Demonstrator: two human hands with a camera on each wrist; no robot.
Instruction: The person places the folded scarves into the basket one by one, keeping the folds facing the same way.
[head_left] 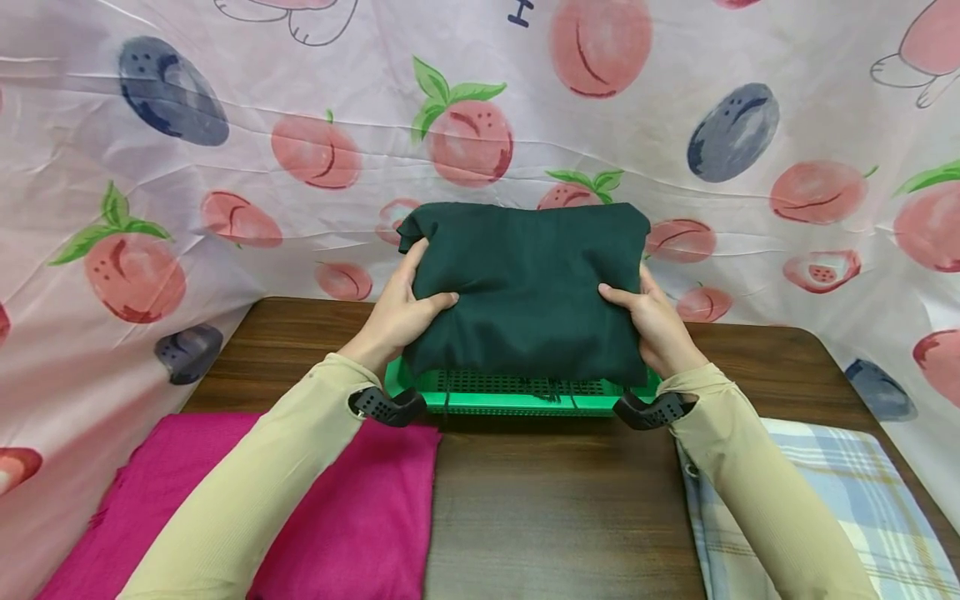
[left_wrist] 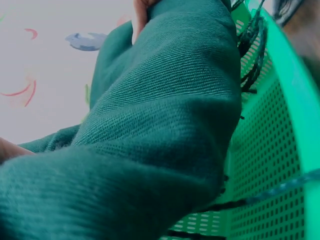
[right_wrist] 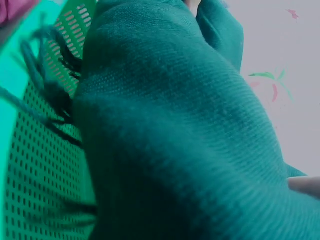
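A folded dark green fringed scarf [head_left: 528,292] is held up by both hands over a green perforated basket [head_left: 517,404]. My left hand [head_left: 405,308] grips its left side, thumb on the front face and fingers partly hidden behind. At the opposite side my right hand [head_left: 656,321] holds it the same way. Dark tassels [left_wrist: 255,50] hang from the scarf's lower edge into the basket in the left wrist view. From the right wrist, the scarf [right_wrist: 175,115] fills most of the picture, beside the basket's holed wall [right_wrist: 30,165].
A magenta cloth [head_left: 360,508] lies on the brown wooden table [head_left: 562,517] at the left. On the right is a folded blue and white plaid cloth [head_left: 847,492] with fringe. A fruit-printed curtain [head_left: 480,50] hangs behind the table.
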